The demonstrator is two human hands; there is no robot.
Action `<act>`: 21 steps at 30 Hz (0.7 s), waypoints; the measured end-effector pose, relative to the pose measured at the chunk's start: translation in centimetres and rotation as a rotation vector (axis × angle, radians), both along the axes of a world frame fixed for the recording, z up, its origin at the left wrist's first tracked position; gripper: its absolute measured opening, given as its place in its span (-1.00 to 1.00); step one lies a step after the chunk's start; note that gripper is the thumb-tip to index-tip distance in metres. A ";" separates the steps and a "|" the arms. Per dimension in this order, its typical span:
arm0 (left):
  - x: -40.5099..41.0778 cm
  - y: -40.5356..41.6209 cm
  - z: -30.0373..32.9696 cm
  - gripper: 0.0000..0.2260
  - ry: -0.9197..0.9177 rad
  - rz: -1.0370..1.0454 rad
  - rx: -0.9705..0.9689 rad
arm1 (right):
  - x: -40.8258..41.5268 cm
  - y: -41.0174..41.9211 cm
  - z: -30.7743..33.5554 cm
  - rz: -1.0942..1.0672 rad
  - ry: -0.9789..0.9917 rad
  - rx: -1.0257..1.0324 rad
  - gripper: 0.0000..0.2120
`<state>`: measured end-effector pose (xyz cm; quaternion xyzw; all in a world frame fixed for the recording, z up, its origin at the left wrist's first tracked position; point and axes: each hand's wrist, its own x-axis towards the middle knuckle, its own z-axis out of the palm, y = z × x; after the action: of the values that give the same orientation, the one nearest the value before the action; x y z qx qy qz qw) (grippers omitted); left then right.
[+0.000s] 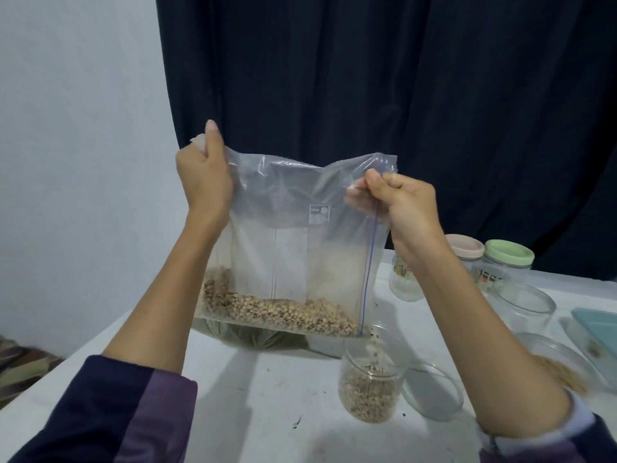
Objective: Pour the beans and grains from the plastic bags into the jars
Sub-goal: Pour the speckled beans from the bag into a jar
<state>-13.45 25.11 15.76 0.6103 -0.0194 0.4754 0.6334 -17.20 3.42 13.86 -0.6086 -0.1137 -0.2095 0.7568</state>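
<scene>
- Head view: the left hand is clenched on one upper corner of a large clear plastic zip bag, lifting it high; the right hand pinches the bag's blue-lined zip edge, which runs down the bag's right side.
- The bag hangs above the white table, turned so its pale speckled beans lie along the lower edge and trickle from the bottom right corner.
- Directly under that corner stands a small clear open jar, near the table's front edge and already about half full (a thin stream falls into its mouth).
- Just beside it to the right lies a clear round lid or dish; I cannot tell which.
- Toward the far right corner stand a pink-lidded glass jar, a green-lidded glass jar and an open empty glass jar; a teal tray sits at the right edge.
- Behind the bag a greenish filled bag lies on the table.
- Risk: the opening is wider than the jar's mouth, so a steeper tilt could send the beans in a rush over the rim. A drifting corner would scatter them on the table, and the jar may overfill.
</scene>
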 end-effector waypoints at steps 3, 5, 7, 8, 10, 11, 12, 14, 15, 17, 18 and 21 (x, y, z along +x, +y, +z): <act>0.2 0.3 0.1 -0.54 0.004 -0.022 -0.015 | 0.0 0.0 0.0 -0.010 -0.013 -0.031 -0.82; 0.4 0.2 0.0 -0.53 0.002 -0.062 0.002 | -0.1 0.2 0.0 -0.002 -0.014 -0.061 -0.83; 0.3 0.2 0.1 -0.53 0.002 -0.040 0.008 | -0.1 0.3 -0.1 -0.017 -0.009 -0.040 -0.82; 0.3 0.2 0.1 -0.54 0.003 -0.020 0.006 | 0.0 0.3 -0.1 -0.033 -0.008 -0.021 -0.81; 0.2 0.2 0.0 -0.54 -0.004 -0.006 0.005 | 0.0 0.2 -0.2 -0.034 0.003 -0.008 -0.81; 0.3 0.2 -0.1 -0.54 -0.010 -0.004 -0.004 | 0.0 0.3 -0.3 -0.024 0.013 -0.005 -0.82; 0.3 0.2 -0.1 -0.54 -0.010 0.005 -0.013 | 0.0 0.3 -0.3 -0.020 0.020 0.008 -0.82; 0.1 0.2 -0.1 -0.55 0.005 0.016 -0.006 | 0.0 0.2 -0.4 -0.046 0.025 0.022 -0.82; 0.1 0.2 -0.1 -0.55 0.006 0.020 -0.001 | 0.0 0.1 -0.4 -0.053 0.025 0.016 -0.81; 0.1 0.3 0.0 -0.55 -0.005 0.032 -0.016 | -0.1 0.1 -0.3 -0.038 0.025 0.011 -0.82; 0.1 0.4 0.2 -0.54 -0.006 0.034 -0.019 | 0.0 0.1 -0.3 -0.035 0.021 0.021 -0.82; 0.1 0.3 0.3 -0.55 -0.008 0.030 -0.005 | 0.1 0.1 -0.2 -0.032 0.012 0.044 -0.83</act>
<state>-13.37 25.37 16.10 0.6072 -0.0113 0.4873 0.6275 -17.05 3.55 13.66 -0.5947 -0.0947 -0.2202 0.7674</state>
